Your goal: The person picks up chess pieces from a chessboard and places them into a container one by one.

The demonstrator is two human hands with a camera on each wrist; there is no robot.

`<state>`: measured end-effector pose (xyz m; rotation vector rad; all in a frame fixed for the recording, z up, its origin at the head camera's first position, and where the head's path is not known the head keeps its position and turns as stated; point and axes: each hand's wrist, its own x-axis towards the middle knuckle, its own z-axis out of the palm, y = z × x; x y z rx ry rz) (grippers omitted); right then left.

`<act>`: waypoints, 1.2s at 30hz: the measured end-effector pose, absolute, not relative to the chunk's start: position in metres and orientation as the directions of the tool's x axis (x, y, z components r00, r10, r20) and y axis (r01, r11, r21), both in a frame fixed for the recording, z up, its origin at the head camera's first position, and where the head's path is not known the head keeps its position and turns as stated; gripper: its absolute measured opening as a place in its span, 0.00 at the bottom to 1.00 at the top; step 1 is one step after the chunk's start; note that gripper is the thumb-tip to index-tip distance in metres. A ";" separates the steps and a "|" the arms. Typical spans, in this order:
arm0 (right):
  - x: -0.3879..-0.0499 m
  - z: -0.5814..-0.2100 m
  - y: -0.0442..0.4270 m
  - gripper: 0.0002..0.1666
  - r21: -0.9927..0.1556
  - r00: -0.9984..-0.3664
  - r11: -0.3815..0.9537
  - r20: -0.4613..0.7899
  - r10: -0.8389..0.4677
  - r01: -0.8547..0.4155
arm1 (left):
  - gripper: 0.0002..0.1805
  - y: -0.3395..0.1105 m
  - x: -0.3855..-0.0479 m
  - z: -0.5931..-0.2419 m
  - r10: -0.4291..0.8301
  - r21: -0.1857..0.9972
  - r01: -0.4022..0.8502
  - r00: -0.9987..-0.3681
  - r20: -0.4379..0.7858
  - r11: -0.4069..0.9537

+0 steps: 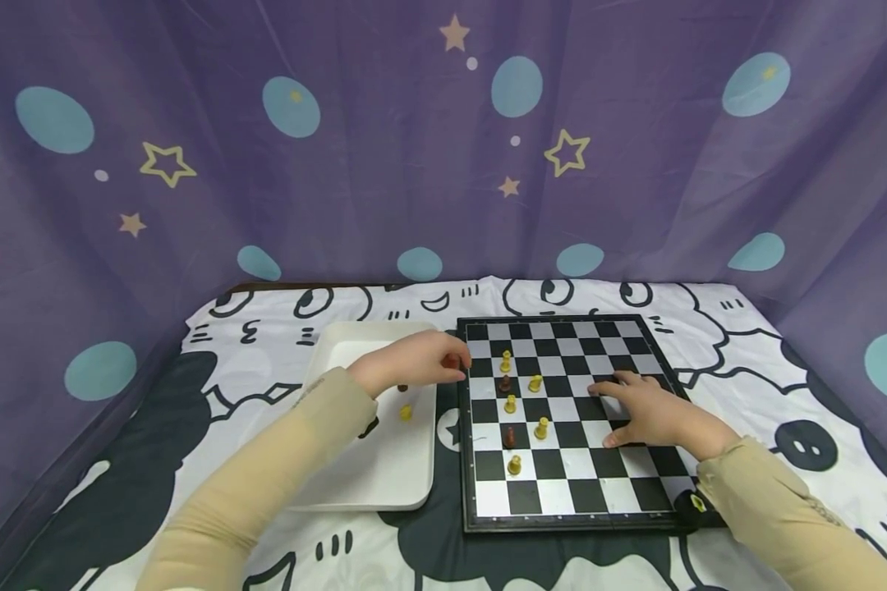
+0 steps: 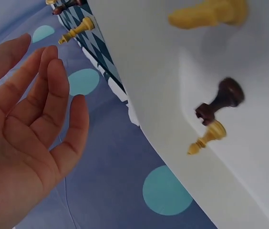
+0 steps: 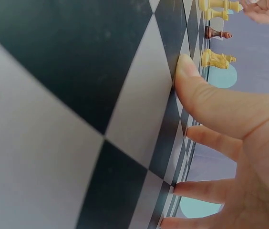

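Note:
My left hand (image 1: 421,359) hovers over the gap between the white tray (image 1: 373,484) and the chessboard (image 1: 580,486). In the left wrist view its fingers bend loosely with nothing between them. On the board's left side stand several yellow chess pieces (image 1: 541,428) and two dark red ones, among them a red piece (image 1: 509,437). My right hand (image 1: 654,410) rests on the right half of the board, fingers spread, thumb and fingertips touching the squares. Inside the tray are a yellow piece (image 1: 406,412) and a dark brown rook (image 2: 222,98); my left forearm hides part of the tray.
A patterned black-and-white cloth (image 1: 340,566) covers the table. Behind it hangs a purple curtain (image 1: 414,164). The tray stands left of the board with a narrow gap between them. A small round black object (image 1: 689,507) is at the board's near right corner.

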<state>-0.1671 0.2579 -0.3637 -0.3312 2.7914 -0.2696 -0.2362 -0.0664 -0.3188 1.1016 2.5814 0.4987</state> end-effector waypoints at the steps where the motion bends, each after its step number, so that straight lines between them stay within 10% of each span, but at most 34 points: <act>1: -0.167 -0.364 0.258 0.50 -0.221 -0.923 0.955 -0.287 -0.256 -0.196 | 0.11 -0.064 -0.237 -0.318 0.735 0.422 0.635 -0.666 -0.127 0.648; 36: -0.166 -0.361 0.256 0.49 -0.226 -0.921 0.954 -0.292 -0.259 -0.196 | 0.17 -0.017 -0.274 -0.321 0.720 0.379 0.630 -0.674 -0.167 0.678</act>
